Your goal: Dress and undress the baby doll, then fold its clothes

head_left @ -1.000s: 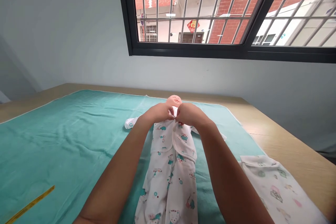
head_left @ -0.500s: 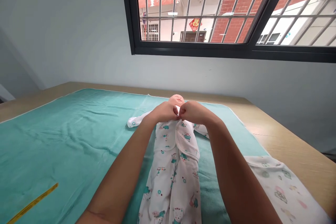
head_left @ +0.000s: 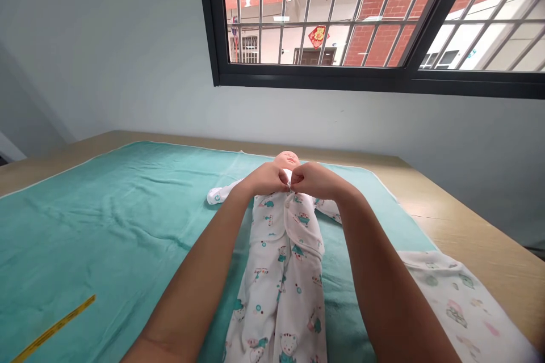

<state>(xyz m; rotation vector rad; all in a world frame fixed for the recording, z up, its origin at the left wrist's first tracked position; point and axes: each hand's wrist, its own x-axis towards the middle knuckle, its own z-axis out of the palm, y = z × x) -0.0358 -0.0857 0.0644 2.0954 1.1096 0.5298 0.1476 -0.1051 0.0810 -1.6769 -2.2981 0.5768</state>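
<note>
A baby doll [head_left: 286,159] lies on its back on a teal blanket [head_left: 128,221], dressed in a white baby jacket [head_left: 269,218] and matching trousers [head_left: 259,295] with small animal prints. My left hand [head_left: 271,178] and my right hand [head_left: 313,178] meet at the doll's upper chest, just below its chin. Both sets of fingers are pinched on the jacket's front edges near the neck. The exact bit of cloth between the fingertips is hidden. One sleeve stretches out to each side.
A folded white printed cloth [head_left: 464,300] lies at the right on the blanket's edge. A yellow measuring strip [head_left: 55,328] is at the lower left. The wooden table [head_left: 451,210] meets a wall under a barred window [head_left: 315,74].
Both hands stay pinched at the jacket's neck, with hardly any movement. The view has shifted very slightly.
</note>
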